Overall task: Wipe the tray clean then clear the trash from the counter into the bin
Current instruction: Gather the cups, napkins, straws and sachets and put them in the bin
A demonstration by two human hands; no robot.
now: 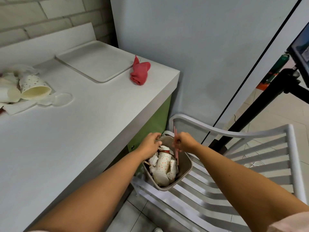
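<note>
A grey bin stands on a white slatted chair beside the counter, filled with dotted paper cups and crumpled napkins. My left hand curls over the bin's left rim. Above the bin my right hand pinches thin pink straws that point down into it. The white tray lies bare at the back of the counter, with a red cloth bunched at its right corner. More trash, a dotted cup, lids and napkins, sits at the counter's left edge.
The white slatted chair fills the floor space right of the grey counter. A black tripod leg and a screen stand at the far right. A pale blue wall rises behind the bin.
</note>
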